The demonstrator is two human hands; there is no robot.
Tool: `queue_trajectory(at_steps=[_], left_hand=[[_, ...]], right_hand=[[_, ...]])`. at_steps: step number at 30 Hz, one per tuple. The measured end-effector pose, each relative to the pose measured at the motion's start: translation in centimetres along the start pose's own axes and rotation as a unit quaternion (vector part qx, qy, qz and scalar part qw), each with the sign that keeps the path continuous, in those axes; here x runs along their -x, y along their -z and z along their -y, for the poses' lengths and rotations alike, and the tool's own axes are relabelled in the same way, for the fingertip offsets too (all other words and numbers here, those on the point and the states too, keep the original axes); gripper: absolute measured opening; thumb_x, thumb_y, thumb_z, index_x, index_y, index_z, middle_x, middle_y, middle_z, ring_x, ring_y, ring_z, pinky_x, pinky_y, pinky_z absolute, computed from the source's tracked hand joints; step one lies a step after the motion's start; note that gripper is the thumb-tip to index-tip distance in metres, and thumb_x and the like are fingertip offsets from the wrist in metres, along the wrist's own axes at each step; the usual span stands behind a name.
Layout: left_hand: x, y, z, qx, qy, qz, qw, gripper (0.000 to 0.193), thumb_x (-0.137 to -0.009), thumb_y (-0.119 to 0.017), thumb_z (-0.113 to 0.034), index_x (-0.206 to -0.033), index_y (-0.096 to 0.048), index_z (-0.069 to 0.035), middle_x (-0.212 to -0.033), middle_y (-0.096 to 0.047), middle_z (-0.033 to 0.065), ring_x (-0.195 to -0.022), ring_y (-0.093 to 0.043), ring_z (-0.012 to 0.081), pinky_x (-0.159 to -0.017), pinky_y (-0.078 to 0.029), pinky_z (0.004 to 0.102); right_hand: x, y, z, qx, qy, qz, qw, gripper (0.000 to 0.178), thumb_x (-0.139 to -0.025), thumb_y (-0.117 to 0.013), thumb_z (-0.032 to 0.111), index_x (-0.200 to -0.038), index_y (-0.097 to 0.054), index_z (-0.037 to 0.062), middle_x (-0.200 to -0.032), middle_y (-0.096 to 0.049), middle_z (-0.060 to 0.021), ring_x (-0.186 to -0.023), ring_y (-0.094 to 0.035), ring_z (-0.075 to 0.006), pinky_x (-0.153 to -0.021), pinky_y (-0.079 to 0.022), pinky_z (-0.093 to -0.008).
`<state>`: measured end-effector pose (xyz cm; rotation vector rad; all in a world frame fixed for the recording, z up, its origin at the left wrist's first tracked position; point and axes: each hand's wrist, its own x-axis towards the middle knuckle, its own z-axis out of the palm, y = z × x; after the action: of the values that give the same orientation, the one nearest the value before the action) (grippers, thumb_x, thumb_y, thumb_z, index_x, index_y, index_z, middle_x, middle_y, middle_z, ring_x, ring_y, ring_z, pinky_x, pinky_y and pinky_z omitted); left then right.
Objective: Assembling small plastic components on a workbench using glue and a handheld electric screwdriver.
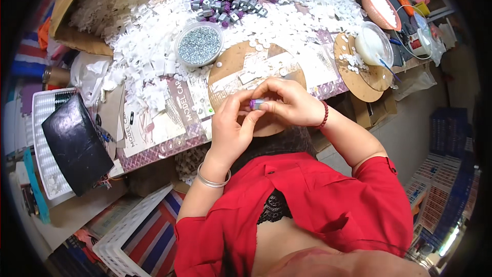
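So the room's pretty packed: tiled floor [405, 136] off to the right, with stacks of blue trays [446, 128] standing on it. The work table [148, 151] has a printed cover in white and maroon, and a huge spread of white plastic pieces [146, 54] buries most of its far side. There's a black case [77, 143] leaning on a white tray at the left end, and a round brown board [223, 69] at the near edge, right by the hands. Behind that, a pile of grey-and-purple parts [233, 2] and a clear tub [199, 46] full of tiny shiny bits.

Both hands meet over the board's near side. The left hand [229, 125] and right hand [292, 105] have their fingers curled in, tips nearly closed, pinching one small part [256, 104] between them. Left fingertips are at its left end, right thumb against its right end.

The part's stubby and two-tone: purple on the left, grey on the right. Finer detail is too small to make out.
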<state>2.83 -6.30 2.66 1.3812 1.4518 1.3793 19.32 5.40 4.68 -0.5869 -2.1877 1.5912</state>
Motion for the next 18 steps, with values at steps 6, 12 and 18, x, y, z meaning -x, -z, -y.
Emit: queue_trajectory(at_steps=[6,12,18], left_hand=[[-2.4,0.9,1.5,0.007,0.08,-0.059,0.995,0.022,-0.09,-0.071,0.002,-0.111,-0.064,0.002,-0.095,-0.069,0.0059,-0.082,-0.067,0.0102,-0.074,-0.055,0.0241],[-4.5,0.9,3.7,-0.231,0.001,-0.078,0.97,0.026,-0.082,-0.08,-0.008,-0.103,-0.067,-0.001,-0.094,-0.065,0.0076,-0.074,-0.059,0.0146,-0.064,-0.049,0.0288],[-5.1,0.8,3.2,-0.258,-0.068,-0.066,0.962,0.022,-0.081,-0.079,-0.008,-0.1,-0.07,-0.003,-0.098,-0.066,0.0113,-0.083,-0.064,0.0245,-0.071,-0.052,0.0341]], right_hand=[[-9.2,9.2,-4.3,0.409,0.125,-0.068,0.901,0.017,-0.091,-0.061,0.005,-0.107,-0.069,0.0045,-0.104,-0.07,-0.0134,-0.097,-0.068,-0.0295,-0.087,-0.054,-0.0382],[-16.7,13.4,-7.7,0.655,0.084,0.063,0.748,0.019,-0.087,-0.064,0.002,-0.105,-0.066,0.0048,-0.107,-0.063,-0.0135,-0.093,-0.066,-0.0277,-0.083,-0.055,-0.0384],[-17.5,13.1,-7.1,0.493,-0.025,0.023,0.869,0.026,-0.092,-0.061,0.028,-0.104,-0.07,0.0063,-0.099,-0.07,-0.0165,-0.088,-0.068,-0.0295,-0.082,-0.053,-0.0418]])
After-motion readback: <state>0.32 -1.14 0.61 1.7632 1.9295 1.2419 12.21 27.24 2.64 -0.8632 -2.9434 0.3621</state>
